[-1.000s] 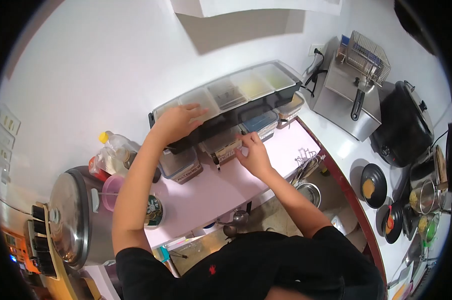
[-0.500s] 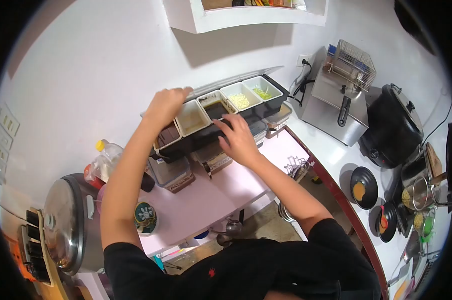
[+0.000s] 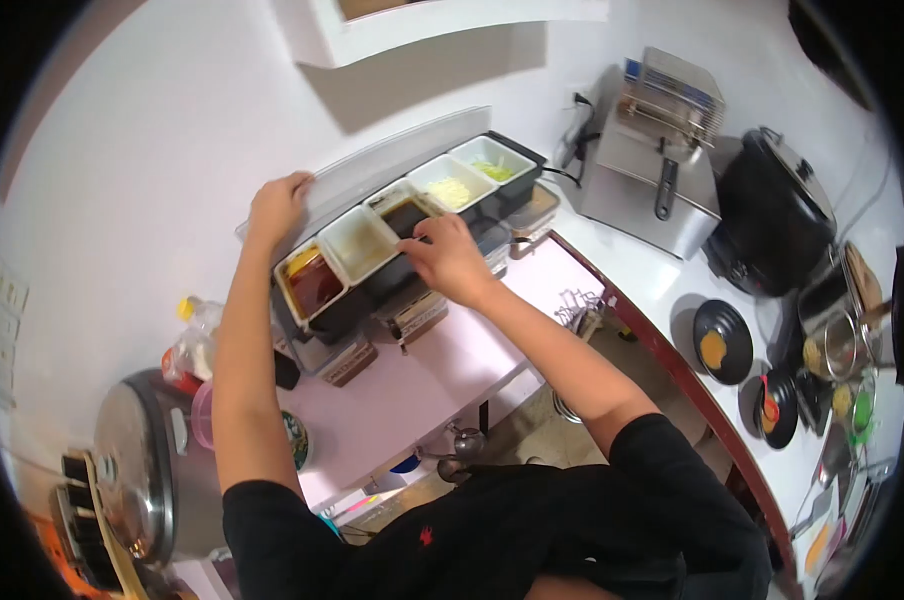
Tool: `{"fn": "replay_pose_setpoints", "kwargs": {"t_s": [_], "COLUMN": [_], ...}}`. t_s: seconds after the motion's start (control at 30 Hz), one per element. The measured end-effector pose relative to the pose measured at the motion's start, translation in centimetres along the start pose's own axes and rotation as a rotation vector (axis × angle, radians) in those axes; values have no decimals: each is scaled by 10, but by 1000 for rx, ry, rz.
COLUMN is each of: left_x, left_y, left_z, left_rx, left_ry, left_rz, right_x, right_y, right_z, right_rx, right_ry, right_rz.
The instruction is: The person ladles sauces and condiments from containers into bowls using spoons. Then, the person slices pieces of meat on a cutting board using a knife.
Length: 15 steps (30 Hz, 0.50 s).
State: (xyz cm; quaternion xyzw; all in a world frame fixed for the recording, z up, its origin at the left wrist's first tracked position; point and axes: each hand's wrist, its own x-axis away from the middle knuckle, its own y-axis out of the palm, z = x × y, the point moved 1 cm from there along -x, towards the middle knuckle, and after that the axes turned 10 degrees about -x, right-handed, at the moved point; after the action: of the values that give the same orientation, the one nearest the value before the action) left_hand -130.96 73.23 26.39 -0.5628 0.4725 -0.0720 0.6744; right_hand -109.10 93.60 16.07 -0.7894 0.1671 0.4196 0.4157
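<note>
A black condiment holder [image 3: 357, 300] stands against the wall, with white tubs along it. One tub has red-brown sauce [image 3: 314, 280], the neighbouring tub a pale liquid [image 3: 358, 243], and another a dark sauce [image 3: 408, 213]. Farther right are chopped white bits [image 3: 449, 191] and green slices [image 3: 492, 171]. My left hand [image 3: 278, 210] is closed on the edge of the clear lid [image 3: 402, 150], which is tipped back toward the wall. My right hand [image 3: 450, 260] is at the front of the dark-sauce tub, fingers bent and drawn together; anything between its fingertips is hidden.
Lidded boxes [image 3: 344, 355] sit below the holder on the pink table [image 3: 422, 390]. A large steel pot [image 3: 137, 470] stands left. Rightward are a deep fryer [image 3: 642, 180], a black cooker [image 3: 772, 220], and small black pans [image 3: 722, 342] on the white counter.
My left hand has swung the lid farther back, uncovering the red-brown sauce. My right hand's fingers have come together near the dark-sauce tub. The whole view has shifted slightly.
</note>
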Motion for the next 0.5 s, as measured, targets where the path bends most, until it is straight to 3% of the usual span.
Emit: {"fn": "replay_pose_setpoints", "kwargs": {"t_s": [0.1,0.2,0.27,0.43,0.5], "left_x": [6,15,14,23,38], "left_y": [8,11,6,20,15], "left_z": [5,6,5,5,2], "left_rx": [99,185,138,-116,-183], "left_ry": [-105,-70,-177,17,51], "left_rz": [-139,-67,-238,3,57], "right_x": [7,17,30,102,138], "right_y": [2,-5,-23,-92,-139], "right_z": [4,-1,-11,-28,-36], "right_rx": [100,-2,-29,-233,-76], "right_ry": [-60,8,61,411,415], "right_rz": [29,-31,-49,176,368]}}
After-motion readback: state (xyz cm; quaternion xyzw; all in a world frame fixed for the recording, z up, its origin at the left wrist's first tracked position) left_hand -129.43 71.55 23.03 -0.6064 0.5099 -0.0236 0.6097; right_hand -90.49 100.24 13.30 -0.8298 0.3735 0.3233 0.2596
